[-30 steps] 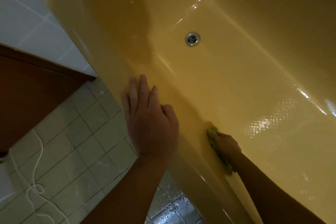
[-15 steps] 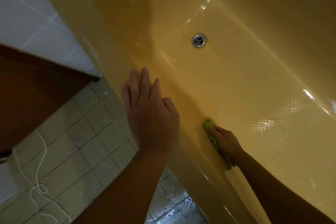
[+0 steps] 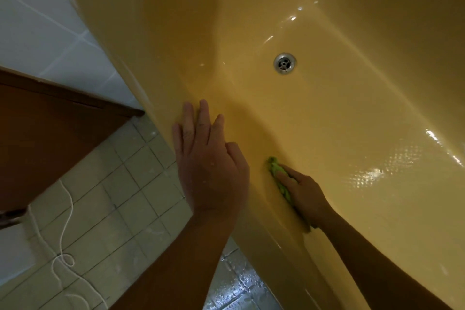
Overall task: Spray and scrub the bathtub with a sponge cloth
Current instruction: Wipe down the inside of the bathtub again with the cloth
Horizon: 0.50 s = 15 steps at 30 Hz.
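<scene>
Head view: bathtub [image 3: 327, 133], yellow, wet. Sponge cloth [image 3: 275, 168], green, on the near inner wall, under the right hand [image 3: 304, 196], fingers [image 3: 285, 175] laid flat, pressing. Left hand [image 3: 211, 166], fingers straight and together, braced on the rim. Advice: firm overlapping strokes, working toward the drain [image 3: 284, 62].

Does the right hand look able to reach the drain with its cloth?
Probably yes: nothing lies on the tub floor between the right hand and the drain, though the arm must stretch further in.
</scene>
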{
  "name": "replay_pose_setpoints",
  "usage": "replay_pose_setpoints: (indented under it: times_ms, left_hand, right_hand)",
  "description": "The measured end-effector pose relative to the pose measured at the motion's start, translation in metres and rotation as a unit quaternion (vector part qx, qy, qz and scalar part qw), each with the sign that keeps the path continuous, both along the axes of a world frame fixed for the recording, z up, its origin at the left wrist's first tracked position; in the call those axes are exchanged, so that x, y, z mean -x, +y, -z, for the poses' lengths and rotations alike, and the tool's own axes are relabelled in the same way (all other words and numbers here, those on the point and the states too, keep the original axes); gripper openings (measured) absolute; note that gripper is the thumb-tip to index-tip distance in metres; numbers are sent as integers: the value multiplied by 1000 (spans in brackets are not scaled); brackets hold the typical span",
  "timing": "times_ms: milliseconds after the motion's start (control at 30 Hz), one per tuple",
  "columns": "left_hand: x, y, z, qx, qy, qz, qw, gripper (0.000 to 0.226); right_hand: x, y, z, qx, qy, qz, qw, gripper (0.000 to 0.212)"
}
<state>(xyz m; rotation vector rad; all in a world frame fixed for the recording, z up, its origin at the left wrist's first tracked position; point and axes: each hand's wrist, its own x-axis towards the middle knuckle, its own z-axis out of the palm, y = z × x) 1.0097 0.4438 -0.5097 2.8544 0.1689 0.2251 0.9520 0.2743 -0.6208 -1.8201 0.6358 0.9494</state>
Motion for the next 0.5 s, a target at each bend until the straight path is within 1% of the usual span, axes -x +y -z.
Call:
replay_pose_setpoints:
  times_ms: [33, 67, 100, 133, 167, 233, 300, 333, 367, 400, 433, 467, 500]
  left_hand:
    - [-1, 0, 1, 4, 0, -4, 1000, 52]
    - [-1, 1, 2, 7, -1, -8, 1000, 52]
    - [-1, 2, 2, 13, -2, -10, 1000, 52]
    - [-1, 2, 2, 18, -2, -11, 1000, 52]
    - [-2, 2, 2, 19, -2, -13, 1000, 52]
    - [-4, 3, 3, 17, -2, -22, 1000, 53]
    - [-6, 2, 2, 26, 1, -34, 999, 55]
    - [-7, 2, 2, 32, 4, -41, 999, 55]
    - [-8, 2, 2, 35, 6, -46, 998, 56]
    - [-8, 3, 2, 36, 6, -48, 998, 56]
    - [-9, 4, 2, 39, 4, -48, 998, 55]
    - [-10, 5, 3, 42, 2, -49, 998, 53]
    - [-12, 5, 4, 45, -1, -52, 998, 52]
  right_hand:
    - [0, -2, 14, 43, 52, -4, 998, 63]
    - [-3, 1, 23, 70, 86, -6, 994, 67]
    - [-10, 6, 21, 77, 99, -8, 992, 69]
    - [-19, 14, 16, 65, 86, -12, 994, 68]
    - [-31, 24, 5, 42, 54, -18, 998, 66]
    - [-50, 38, -28, -39, -44, -23, 998, 61]
    - [-49, 45, -65, -96, -142, -21, 985, 59]
    - [-44, 45, -74, -109, -169, -11, 979, 53]
    - [-39, 42, -71, -121, -174, 5, 977, 42]
    - [-34, 37, -61, -124, -161, 21, 979, 33]
    - [-30, 30, -47, -113, -139, 34, 983, 31]
    - [-26, 24, -30, -90, -108, 47, 989, 36]
    - [-22, 18, -12, -55, -65, 53, 995, 47]
